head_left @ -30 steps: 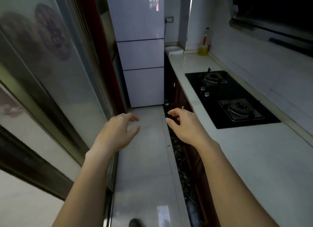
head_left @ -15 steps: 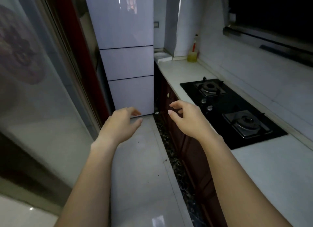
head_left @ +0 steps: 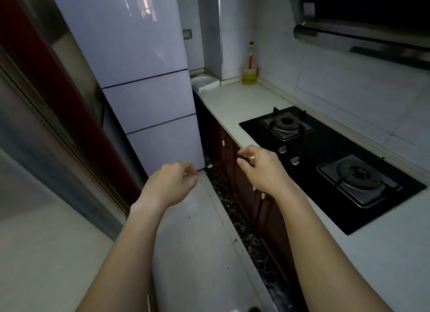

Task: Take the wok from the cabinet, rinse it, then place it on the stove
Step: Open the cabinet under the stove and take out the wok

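Hands, head view: left hand [head_left: 169, 183] and right hand [head_left: 263, 169] hover empty with fingers loosely curled, both left of the stove [head_left: 325, 158], the right one nearer it. The stove sits in the table [head_left: 232, 107]. Closed cabinet [head_left: 224, 149] doors lie below the stove's left edge. Where the wok is cannot be told.

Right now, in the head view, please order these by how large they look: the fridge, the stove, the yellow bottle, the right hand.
Largest to smallest:
1. fridge
2. stove
3. right hand
4. bottle
The hand is close to the camera and the bottle far away, so their order is only apparent.
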{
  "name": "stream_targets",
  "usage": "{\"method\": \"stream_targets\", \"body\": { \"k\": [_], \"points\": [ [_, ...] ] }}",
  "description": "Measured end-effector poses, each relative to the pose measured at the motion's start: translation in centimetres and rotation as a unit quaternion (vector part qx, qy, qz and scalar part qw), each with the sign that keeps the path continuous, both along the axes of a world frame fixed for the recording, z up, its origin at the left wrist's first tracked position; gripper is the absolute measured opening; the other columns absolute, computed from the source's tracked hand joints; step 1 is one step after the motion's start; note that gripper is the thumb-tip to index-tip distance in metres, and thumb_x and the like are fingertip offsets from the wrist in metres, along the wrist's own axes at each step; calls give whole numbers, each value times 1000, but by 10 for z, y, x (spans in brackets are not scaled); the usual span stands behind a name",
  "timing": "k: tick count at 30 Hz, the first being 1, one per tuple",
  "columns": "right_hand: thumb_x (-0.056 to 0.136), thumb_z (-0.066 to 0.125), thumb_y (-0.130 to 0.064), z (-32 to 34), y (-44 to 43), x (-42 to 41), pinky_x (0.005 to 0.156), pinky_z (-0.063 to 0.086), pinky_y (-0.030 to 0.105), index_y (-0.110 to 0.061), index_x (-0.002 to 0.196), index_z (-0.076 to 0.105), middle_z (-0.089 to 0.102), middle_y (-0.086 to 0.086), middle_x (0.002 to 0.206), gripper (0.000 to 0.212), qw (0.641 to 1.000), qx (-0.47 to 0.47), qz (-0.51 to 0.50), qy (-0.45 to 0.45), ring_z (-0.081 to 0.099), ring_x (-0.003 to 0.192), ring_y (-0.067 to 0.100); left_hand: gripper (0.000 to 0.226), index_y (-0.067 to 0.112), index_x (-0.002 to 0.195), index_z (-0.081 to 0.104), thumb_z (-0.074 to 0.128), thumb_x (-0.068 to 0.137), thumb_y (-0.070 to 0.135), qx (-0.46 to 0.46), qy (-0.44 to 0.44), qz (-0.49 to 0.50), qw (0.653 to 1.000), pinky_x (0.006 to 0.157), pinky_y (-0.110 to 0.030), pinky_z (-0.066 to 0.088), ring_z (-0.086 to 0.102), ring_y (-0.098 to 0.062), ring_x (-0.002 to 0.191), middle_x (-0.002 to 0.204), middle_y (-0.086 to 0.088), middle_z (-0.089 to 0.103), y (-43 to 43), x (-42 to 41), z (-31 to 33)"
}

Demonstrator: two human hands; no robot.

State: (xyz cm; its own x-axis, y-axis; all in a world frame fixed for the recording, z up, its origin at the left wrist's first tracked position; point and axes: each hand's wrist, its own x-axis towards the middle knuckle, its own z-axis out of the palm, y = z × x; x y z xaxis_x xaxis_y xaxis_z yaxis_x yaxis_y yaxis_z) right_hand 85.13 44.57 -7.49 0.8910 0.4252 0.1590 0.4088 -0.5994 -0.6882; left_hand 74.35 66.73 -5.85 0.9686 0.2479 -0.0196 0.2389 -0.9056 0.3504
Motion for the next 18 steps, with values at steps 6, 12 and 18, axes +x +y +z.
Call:
{"method": "stream_targets", "body": {
  "k": [6,12,18],
  "points": [
    [98,60,-33,-1,43,80,97,54,36,-20,128,64,68,-3,124,33,1000,14,-5,-5,64,111,14,26,30,120,65,54,99,41,3,-14,-24,1000,86,-36,52,62,-18,114,124,8,67,34,88,-6],
    [98,61,-31,-44,42,120,89,54,27,-17,123,67,70,-2,119,29,995,-11,-92,46,67,103,13,25,22,118,68,58,99,34,-44,22,-104,993,93,-38,52,63,-20,112,126,3,67,54,170,-44],
    [99,59,-33,-74,52,146,94,53,35,-19,126,66,69,-2,122,32,970,-27,-232,66,66,109,16,25,22,116,68,61,96,36,-47,38,-237,970,90,-45,55,65,-20,108,117,2,69,64,263,-88]
  ]
}}
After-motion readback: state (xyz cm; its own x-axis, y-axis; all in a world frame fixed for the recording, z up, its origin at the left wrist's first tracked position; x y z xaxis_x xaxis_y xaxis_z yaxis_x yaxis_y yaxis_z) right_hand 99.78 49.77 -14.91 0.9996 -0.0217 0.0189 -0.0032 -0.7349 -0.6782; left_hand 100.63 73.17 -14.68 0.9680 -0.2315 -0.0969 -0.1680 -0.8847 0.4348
